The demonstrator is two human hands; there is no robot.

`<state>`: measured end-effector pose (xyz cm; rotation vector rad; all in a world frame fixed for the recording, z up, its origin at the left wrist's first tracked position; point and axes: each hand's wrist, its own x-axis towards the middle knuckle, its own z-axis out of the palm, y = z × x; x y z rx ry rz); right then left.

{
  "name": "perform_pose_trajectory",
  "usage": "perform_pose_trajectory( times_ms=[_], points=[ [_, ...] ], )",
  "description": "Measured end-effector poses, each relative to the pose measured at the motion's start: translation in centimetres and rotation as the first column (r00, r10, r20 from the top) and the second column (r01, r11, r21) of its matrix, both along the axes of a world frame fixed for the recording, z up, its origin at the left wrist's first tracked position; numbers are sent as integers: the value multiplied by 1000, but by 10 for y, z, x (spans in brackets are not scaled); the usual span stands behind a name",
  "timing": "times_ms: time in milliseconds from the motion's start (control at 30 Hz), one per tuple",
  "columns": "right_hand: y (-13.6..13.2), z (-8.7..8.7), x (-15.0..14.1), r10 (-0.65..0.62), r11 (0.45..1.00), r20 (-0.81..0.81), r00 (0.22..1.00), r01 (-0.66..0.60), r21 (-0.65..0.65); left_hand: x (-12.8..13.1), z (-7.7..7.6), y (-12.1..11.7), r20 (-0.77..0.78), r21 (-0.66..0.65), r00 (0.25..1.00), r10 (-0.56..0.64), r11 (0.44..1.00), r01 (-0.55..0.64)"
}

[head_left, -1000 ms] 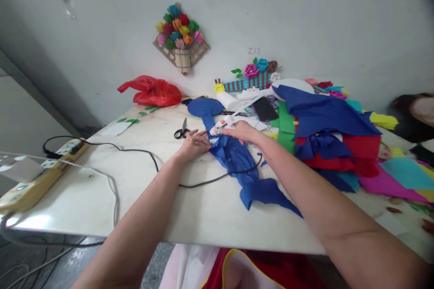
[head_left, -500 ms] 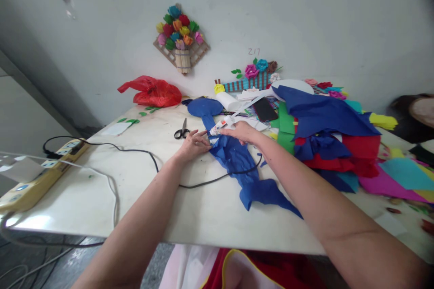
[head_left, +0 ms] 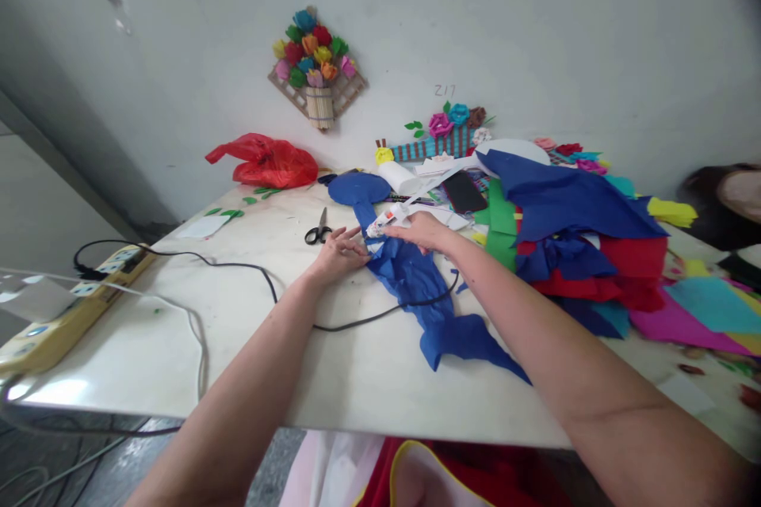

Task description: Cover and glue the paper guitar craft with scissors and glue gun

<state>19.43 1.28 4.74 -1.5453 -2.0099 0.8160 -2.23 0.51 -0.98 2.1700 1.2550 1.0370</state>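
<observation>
My right hand (head_left: 425, 231) is wrapped round a white glue gun (head_left: 384, 222) with a printed pattern. Its nozzle end points left, over a strip of blue paper (head_left: 410, 277) lying crumpled on the table. At the strip's left edge, the thumb and fingers of my left hand (head_left: 342, 252) hold the paper, just beside the nozzle. Beyond both hands, a blue disc (head_left: 359, 188) joins the upper end of a blue-wrapped piece. Exactly where the glue lands is hidden. Black-handled scissors (head_left: 319, 230) lie left of my left hand.
A black cord (head_left: 357, 323) crosses the table and the blue strip. Stacked coloured paper (head_left: 571, 198) and a phone (head_left: 464, 192) lie right. A red plastic bag (head_left: 270, 162) sits at the back left; a yellow power strip (head_left: 36, 333) lies along the left edge.
Both hands stay almost in place. The glue gun's tip has shifted very slightly left along the blue paper.
</observation>
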Motion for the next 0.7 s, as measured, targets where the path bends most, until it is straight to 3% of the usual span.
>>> perform_pose_trajectory(
  times_ms=[433, 700],
  points=[
    [4, -3, 4, 38, 999, 6, 999, -38, 12, 0, -2, 1, 15, -2, 1000, 5, 1000, -5],
    [0, 8, 11, -28, 1000, 38, 999, 29, -5, 0, -1, 0, 16, -9, 1000, 4, 1000, -4]
  ],
)
